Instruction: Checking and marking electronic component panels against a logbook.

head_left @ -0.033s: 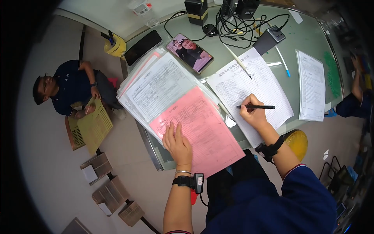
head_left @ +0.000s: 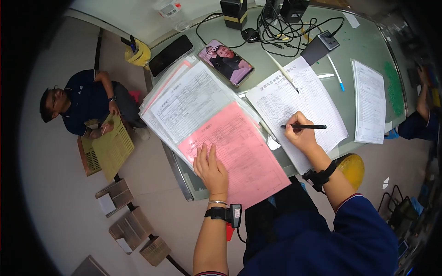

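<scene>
My left hand (head_left: 211, 174) lies flat with its fingers apart on a pink printed form (head_left: 251, 168). Under that form spreads a stack of white printed sheets (head_left: 186, 103) with pink edges showing at the left. In my right hand (head_left: 300, 137) a black pen (head_left: 314, 126) is gripped, its tip down on a white form with ruled rows (head_left: 317, 103). Handwriting fills part of the upper rows. Across the top of this form rests a pale stick-like tool (head_left: 283, 68) with a dark tip. Each of my wrists wears a black strapped device.
Behind the papers are a lit phone (head_left: 226, 62), a dark phone (head_left: 171, 55), a grey power block (head_left: 320, 48) and tangled black cables (head_left: 281, 34). More printed sheets (head_left: 369, 101) lie at the right. A yellow stool (head_left: 351, 169) stands by the table. At left, a person holds a yellow crate (head_left: 113, 148).
</scene>
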`<move>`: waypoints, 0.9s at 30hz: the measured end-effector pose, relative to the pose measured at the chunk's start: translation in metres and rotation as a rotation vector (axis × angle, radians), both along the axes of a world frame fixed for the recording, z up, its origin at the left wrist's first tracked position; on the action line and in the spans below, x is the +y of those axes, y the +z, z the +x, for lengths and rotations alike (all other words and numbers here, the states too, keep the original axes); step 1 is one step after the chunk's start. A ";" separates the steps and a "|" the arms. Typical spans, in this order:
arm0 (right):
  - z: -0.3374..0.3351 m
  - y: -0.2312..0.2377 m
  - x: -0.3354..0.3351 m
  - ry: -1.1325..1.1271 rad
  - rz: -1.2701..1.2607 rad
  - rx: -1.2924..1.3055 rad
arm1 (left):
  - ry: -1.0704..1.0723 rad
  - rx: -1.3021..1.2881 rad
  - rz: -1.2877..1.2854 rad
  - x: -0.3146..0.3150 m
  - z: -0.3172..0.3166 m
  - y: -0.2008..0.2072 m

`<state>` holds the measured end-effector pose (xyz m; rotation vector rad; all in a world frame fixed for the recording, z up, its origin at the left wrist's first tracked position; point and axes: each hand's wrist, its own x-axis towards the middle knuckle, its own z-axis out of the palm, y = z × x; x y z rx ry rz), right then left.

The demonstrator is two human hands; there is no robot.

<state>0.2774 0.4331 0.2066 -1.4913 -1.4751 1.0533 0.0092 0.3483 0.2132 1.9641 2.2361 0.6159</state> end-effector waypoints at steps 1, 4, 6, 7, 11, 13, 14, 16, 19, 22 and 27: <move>-0.001 -0.001 0.000 0.008 0.000 0.009 | 0.008 0.009 0.000 -0.001 -0.001 -0.001; -0.002 -0.006 0.000 0.036 0.079 -0.054 | 0.013 0.028 0.013 -0.003 -0.003 -0.002; 0.001 -0.004 -0.001 0.029 0.081 -0.075 | -0.003 0.004 -0.011 -0.001 0.000 -0.002; 0.000 -0.002 -0.001 0.010 0.082 -0.107 | 0.013 0.021 -0.011 -0.001 0.000 -0.001; 0.000 -0.006 -0.001 0.018 0.091 -0.075 | 0.011 -0.005 -0.029 -0.003 -0.003 -0.001; 0.000 -0.007 0.000 0.036 0.132 -0.072 | 0.016 -0.004 -0.043 -0.003 -0.003 -0.003; 0.000 -0.006 0.000 0.038 0.117 -0.077 | 0.013 -0.004 -0.033 -0.003 -0.003 -0.003; 0.002 -0.005 0.000 0.042 0.087 -0.079 | 0.005 -0.007 -0.026 -0.003 -0.002 -0.003; 0.003 -0.007 0.000 0.033 0.065 -0.061 | 0.011 -0.003 -0.028 -0.002 -0.002 -0.001; 0.001 -0.007 0.000 0.016 0.071 -0.038 | 0.012 0.001 -0.024 -0.002 -0.002 -0.001; 0.004 -0.004 0.001 0.010 0.058 -0.046 | 0.013 -0.015 -0.001 0.000 0.002 -0.002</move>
